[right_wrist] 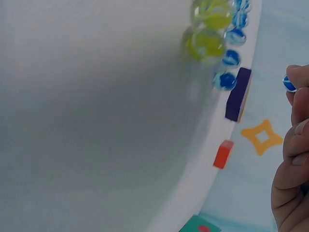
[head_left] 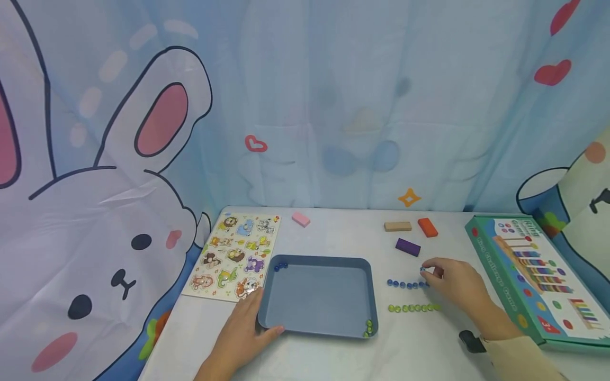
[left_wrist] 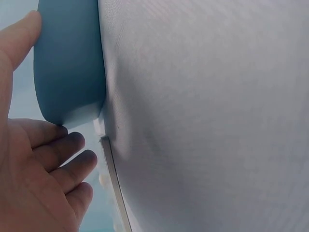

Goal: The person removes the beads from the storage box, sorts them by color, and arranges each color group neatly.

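My right hand (head_left: 456, 284) pinches a blue-and-white marble (right_wrist: 289, 84) between thumb and fingertip, raised near the right end of a row of blue marbles (head_left: 402, 284) on the table. Nearer to me runs a parallel row of yellow-green marbles (head_left: 412, 308). The grey-blue tray (head_left: 316, 334) lies left of both rows, with a few blue marbles (head_left: 281, 266) in its far left corner and several yellow-green ones (head_left: 369, 328) in its near right corner. At the tray's near left corner rests my left hand (head_left: 242, 325), thumb by the front rim and relaxed fingers along the left side.
An animal puzzle board (head_left: 233, 256) lies left of the tray. Behind are pink (head_left: 301, 219), tan (head_left: 397, 226), orange (head_left: 428, 227) and purple (head_left: 407, 247) blocks. A green game box (head_left: 543, 286) stands at the right, near my right forearm. A printed curtain (head_left: 324, 106) hangs behind the table.
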The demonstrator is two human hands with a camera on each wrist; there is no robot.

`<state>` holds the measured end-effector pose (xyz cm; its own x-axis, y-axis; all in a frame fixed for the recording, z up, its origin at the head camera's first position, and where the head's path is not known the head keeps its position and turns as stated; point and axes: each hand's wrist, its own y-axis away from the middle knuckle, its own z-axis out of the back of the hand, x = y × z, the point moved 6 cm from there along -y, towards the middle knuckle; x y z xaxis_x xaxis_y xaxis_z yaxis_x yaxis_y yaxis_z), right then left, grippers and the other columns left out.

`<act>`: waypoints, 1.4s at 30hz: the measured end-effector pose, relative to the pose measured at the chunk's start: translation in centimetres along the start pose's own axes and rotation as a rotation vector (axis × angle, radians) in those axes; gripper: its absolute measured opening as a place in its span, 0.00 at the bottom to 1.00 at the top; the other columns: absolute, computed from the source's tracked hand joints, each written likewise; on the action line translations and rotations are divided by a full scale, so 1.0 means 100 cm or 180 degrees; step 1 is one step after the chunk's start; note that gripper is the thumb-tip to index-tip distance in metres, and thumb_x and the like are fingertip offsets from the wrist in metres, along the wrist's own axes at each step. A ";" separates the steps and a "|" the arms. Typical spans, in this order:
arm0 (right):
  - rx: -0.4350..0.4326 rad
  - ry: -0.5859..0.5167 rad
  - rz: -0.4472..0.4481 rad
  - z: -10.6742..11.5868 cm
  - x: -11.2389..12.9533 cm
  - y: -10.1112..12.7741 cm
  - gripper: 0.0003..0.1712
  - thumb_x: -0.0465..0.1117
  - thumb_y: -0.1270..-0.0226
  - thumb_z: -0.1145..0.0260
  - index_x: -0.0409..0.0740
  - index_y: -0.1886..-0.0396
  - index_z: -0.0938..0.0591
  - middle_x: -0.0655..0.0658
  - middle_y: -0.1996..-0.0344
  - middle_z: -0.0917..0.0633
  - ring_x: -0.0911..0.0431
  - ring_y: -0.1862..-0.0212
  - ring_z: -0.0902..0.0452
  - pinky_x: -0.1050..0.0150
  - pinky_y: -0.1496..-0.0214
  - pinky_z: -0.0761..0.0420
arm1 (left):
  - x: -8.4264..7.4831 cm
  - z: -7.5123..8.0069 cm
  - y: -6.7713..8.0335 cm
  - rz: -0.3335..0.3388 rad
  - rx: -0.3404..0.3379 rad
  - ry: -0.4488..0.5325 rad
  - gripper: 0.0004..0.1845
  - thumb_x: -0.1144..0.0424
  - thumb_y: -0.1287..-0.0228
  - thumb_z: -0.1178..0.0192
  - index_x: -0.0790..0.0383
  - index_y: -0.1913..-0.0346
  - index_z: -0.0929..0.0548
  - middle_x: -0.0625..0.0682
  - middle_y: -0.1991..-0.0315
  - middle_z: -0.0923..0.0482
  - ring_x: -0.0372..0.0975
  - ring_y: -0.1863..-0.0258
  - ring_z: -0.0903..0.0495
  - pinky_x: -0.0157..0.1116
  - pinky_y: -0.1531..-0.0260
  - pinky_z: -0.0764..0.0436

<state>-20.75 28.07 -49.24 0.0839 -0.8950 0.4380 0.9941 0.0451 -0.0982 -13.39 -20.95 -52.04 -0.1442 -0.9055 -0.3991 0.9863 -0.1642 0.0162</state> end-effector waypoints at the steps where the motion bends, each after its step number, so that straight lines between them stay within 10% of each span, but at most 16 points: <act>1: 0.0007 0.0016 -0.0027 0.000 -0.004 0.001 0.14 0.44 0.36 0.23 0.45 0.53 0.10 0.54 0.80 0.24 0.58 0.76 0.33 0.68 0.77 0.39 | 0.000 0.000 0.000 0.0000 -0.0001 0.0003 0.60 0.24 0.42 0.36 0.60 0.17 0.41 0.56 0.18 0.38 0.54 0.19 0.37 0.57 0.20 0.35; 27: 0.0792 0.0046 -0.0424 -0.018 -0.044 0.007 0.18 0.46 0.34 0.25 0.43 0.48 0.11 0.51 0.76 0.21 0.55 0.69 0.28 0.62 0.70 0.32 | -0.001 0.000 0.001 -0.0003 -0.0026 0.0000 0.59 0.25 0.42 0.35 0.59 0.17 0.40 0.56 0.19 0.37 0.54 0.20 0.36 0.56 0.21 0.33; 42: 0.0619 -0.0012 -0.0358 -0.013 -0.044 0.006 0.21 0.48 0.33 0.25 0.43 0.46 0.11 0.51 0.76 0.22 0.55 0.70 0.29 0.65 0.72 0.34 | -0.001 0.002 0.000 0.0009 0.0020 0.0039 0.60 0.25 0.42 0.35 0.59 0.17 0.41 0.56 0.18 0.38 0.54 0.20 0.37 0.57 0.21 0.34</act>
<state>-20.61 31.48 -52.41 -0.0285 -0.8977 0.4397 0.9916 0.0300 0.1256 -13.38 -20.88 -51.84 -0.1403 -0.9011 -0.4103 0.9862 -0.1641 0.0230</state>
